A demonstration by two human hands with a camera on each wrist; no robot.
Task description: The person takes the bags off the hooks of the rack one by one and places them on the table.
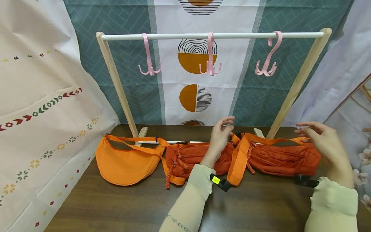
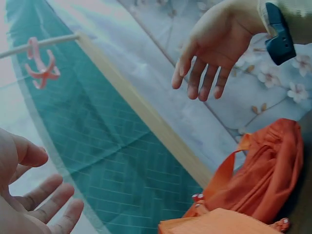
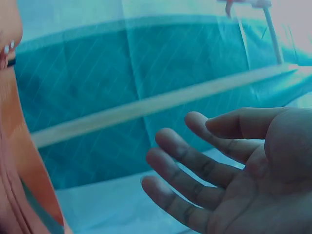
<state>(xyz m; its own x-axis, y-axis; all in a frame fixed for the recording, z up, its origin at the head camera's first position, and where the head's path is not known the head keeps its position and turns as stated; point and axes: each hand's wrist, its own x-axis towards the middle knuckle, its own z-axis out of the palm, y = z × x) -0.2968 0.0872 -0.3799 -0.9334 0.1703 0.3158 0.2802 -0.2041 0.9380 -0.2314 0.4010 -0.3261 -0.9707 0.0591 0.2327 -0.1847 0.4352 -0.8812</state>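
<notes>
My left hand (image 1: 218, 139) hovers over the red-orange waist bag (image 1: 191, 154) in the middle, fingers loosely bent and holding nothing. Above the right end of another red-orange waist bag (image 1: 284, 158) is my right hand (image 1: 328, 145), its fingers relaxed and apart with nothing between them, as the right wrist view also shows. A wide orange strap (image 1: 239, 164) hangs down between these two bags. Farther left lies a plain orange crescent-shaped bag (image 1: 127, 164) with its strap looped on top. The left hand and forearm cover part of the middle bag.
A rack with a white rod (image 1: 179, 36) and wooden legs (image 1: 117, 80) stands behind the bags. Three pink hooks hang from the rod: a left hook (image 1: 149, 58), a middle hook (image 1: 210, 58) and a right hook (image 1: 271, 58). Patterned cloths surround the brown table (image 1: 116, 209).
</notes>
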